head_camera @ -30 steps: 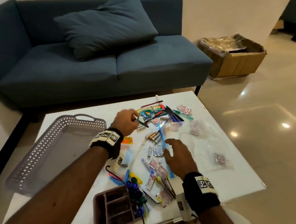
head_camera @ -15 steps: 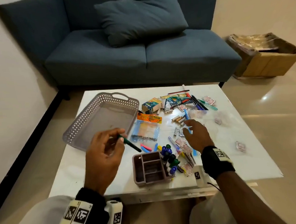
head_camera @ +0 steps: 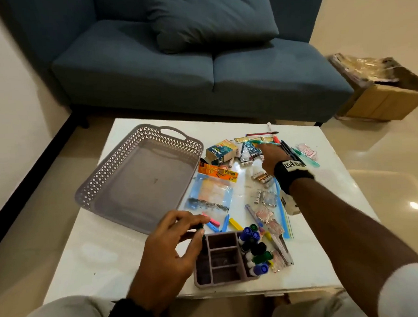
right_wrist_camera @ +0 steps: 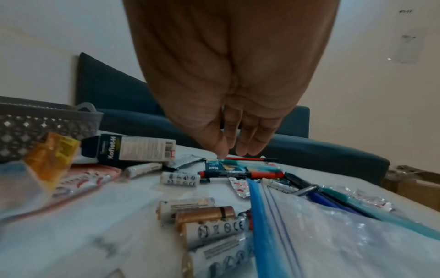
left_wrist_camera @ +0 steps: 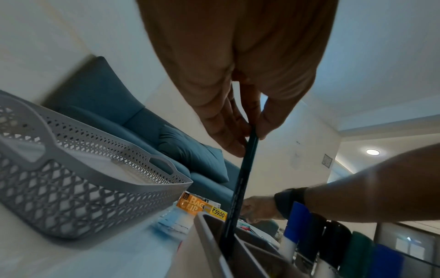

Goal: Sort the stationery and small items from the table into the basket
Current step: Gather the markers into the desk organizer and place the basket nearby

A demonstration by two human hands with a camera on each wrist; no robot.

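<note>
Now, line by line:

Left hand [head_camera: 168, 247]: pinching a dark green pen [left_wrist_camera: 240, 180] by its upper end, fingers and thumb curled around it. The pen is standing nearly upright, its lower end already dipping into a slot of the organizer [head_camera: 223, 259].

Right hand [head_camera: 270, 155]: reaching over the far pile, fingers extended downward, thumb tip just touching a teal packet [right_wrist_camera: 228, 165]. It is holding nothing yet.

Basket [head_camera: 141, 176]: sitting at the table's [head_camera: 336, 166] left, apparently holding nothing, just beside the organizer.

Markers [head_camera: 252, 248]: crowding the organizer's right side.

Risk, pen: it is going into a narrow slot; if let go while tilted, it may topple out and roll among the clutter.

Risk, attention: both hands are working well apart, so one is probably acting unwatched.

Risk, far pile: pens, batteries [right_wrist_camera: 209, 214] and wrappers are overlapping there; a careless grab may be scattering neighbours, and the round batteries may roll toward the edge.
</note>
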